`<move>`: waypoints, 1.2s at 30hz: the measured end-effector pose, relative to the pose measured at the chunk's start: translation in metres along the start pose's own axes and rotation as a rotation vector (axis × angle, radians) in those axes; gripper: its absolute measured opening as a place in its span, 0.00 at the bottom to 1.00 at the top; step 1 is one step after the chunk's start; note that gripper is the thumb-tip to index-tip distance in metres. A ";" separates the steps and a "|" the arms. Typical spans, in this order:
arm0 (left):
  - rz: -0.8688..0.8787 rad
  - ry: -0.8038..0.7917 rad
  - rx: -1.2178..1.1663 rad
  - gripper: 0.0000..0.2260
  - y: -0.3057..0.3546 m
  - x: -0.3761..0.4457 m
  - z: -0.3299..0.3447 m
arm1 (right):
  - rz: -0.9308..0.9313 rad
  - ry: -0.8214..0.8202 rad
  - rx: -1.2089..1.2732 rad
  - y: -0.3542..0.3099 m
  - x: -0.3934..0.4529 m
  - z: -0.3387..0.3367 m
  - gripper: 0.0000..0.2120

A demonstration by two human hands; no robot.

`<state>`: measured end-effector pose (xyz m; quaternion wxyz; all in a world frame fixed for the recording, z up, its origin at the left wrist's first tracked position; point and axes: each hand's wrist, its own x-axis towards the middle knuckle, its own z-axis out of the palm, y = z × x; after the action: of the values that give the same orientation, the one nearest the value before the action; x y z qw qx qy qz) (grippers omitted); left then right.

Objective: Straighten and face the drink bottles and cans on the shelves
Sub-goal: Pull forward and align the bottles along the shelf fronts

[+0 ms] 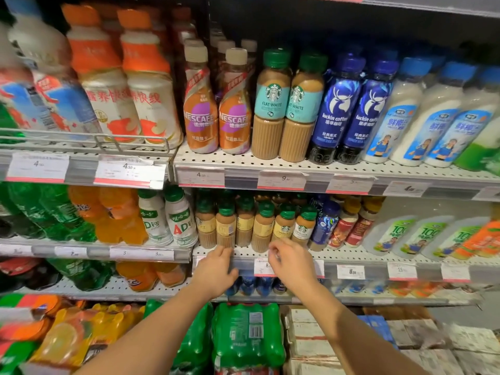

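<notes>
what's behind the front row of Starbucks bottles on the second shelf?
Behind the front Starbucks bottles, more green caps show, so at least one further row stands there. Their labels and the depth beyond are hidden by the front bottles and shadow.

Two bare forearms enter from the frame's lower edge, ending in a left hand (pixel 216 269) and a right hand (pixel 290 257). No sleeves, gloves, watch or rings appear, though motion blur on the right fingers may hide small details.
</notes>
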<state>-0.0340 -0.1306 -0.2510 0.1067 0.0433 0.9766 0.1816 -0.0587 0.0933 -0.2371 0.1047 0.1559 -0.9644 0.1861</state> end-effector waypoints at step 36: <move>0.044 0.035 0.016 0.26 -0.016 0.007 0.008 | -0.034 -0.588 -0.093 -0.056 0.136 -0.061 0.33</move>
<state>-0.0393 -0.1419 -0.2659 0.0853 0.0623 0.9786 0.1769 -0.1573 0.0324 -0.1276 -0.1688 0.2142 -0.9582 0.0870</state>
